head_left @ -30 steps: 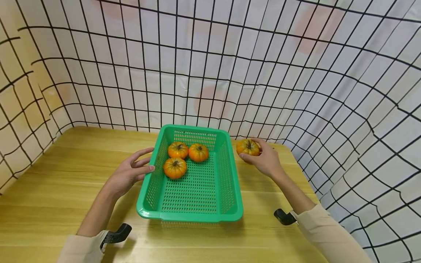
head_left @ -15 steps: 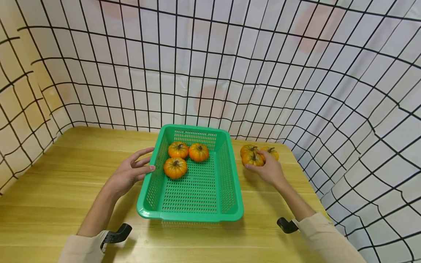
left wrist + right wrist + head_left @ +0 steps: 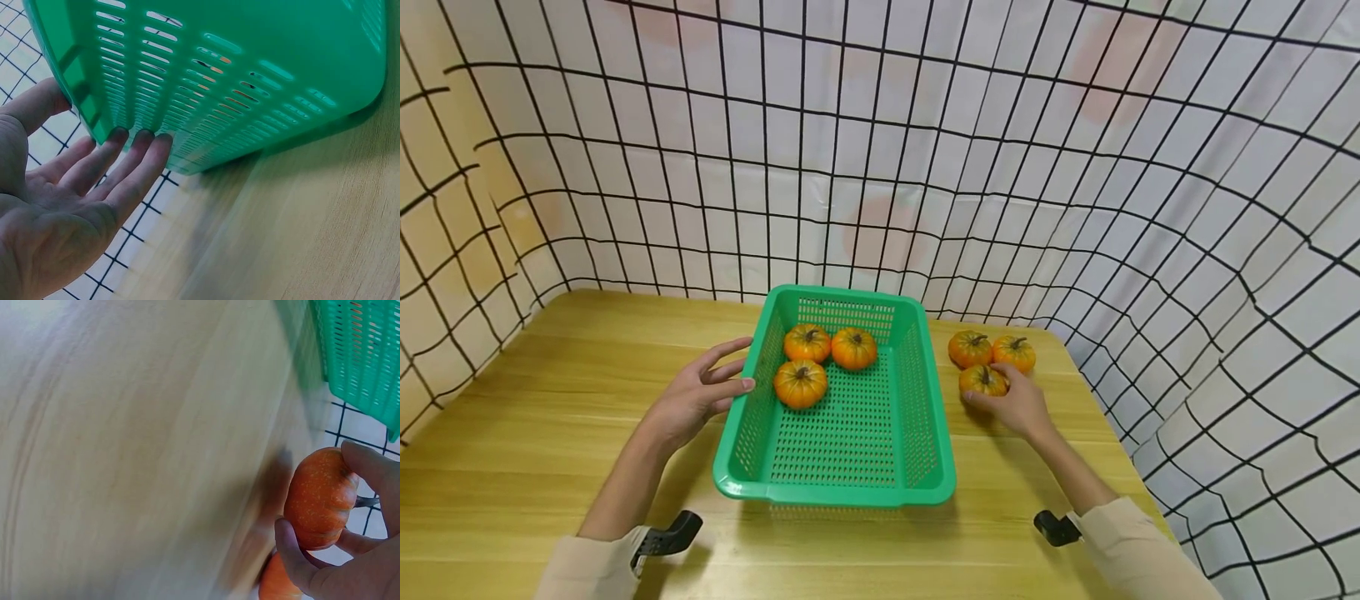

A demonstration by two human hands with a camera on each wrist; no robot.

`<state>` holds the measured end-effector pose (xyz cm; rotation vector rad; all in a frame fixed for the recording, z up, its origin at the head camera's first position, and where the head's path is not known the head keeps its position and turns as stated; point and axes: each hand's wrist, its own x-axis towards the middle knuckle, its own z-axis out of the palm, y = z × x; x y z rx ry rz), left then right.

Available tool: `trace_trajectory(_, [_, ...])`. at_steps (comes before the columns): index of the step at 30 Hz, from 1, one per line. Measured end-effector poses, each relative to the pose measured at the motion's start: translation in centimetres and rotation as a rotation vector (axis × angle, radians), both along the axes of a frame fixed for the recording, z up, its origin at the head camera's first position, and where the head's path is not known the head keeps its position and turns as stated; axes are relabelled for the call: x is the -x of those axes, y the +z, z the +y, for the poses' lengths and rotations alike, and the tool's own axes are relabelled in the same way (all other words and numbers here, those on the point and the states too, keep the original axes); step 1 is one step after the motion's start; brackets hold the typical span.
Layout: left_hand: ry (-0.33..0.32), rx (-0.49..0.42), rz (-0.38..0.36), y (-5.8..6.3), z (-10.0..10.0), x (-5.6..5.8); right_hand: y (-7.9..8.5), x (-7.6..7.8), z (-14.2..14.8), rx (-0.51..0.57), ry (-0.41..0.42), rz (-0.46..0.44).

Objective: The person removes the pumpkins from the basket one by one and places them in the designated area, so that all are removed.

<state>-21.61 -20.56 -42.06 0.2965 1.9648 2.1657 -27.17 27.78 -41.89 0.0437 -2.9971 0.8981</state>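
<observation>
On the right of the table my right hand (image 3: 1017,406) pinches a small orange pumpkin (image 3: 982,381) between thumb and fingers. The right wrist view shows the held pumpkin (image 3: 322,499) side-on, its stem pointing away from the table. Two more pumpkins, one on the left (image 3: 969,348) and one on the right (image 3: 1014,353), sit just behind it. My left hand (image 3: 688,396) holds the left side of a green plastic basket (image 3: 850,497), its thumb over the rim and its fingers (image 3: 140,164) against the slotted outer wall. Three pumpkins (image 3: 801,384) lie in the basket's back left part.
The wooden table (image 3: 535,400) ends at the back and right against a white curtain with a black grid (image 3: 880,167). A black wrist camera (image 3: 670,533) is worn on the left arm, another (image 3: 1056,527) on the right.
My right hand has come nearer along the table with its pumpkin, away from the two behind, which now show fully. The left hand and basket have stayed in place.
</observation>
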Motion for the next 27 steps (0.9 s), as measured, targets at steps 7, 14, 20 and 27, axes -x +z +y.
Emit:
trace_trajectory(7, [-0.002,0.004,0.008,-0.13,-0.08,0.06,-0.34,-0.07,0.03,0.002,-0.008,-0.019])
trace_trajectory(14, [0.002,0.009,0.011,-0.07,-0.12,0.01,-0.31,-0.06,-0.07,-0.002,-0.008,-0.022])
trace_trajectory(20, [0.008,0.019,0.009,0.01,-0.07,-0.07,-0.51,0.05,-0.06,-0.009,-0.008,-0.021])
trace_trajectory(27, [0.006,0.018,0.011,-0.05,-0.01,-0.04,-0.6,0.15,-0.22,-0.007,-0.013,-0.029])
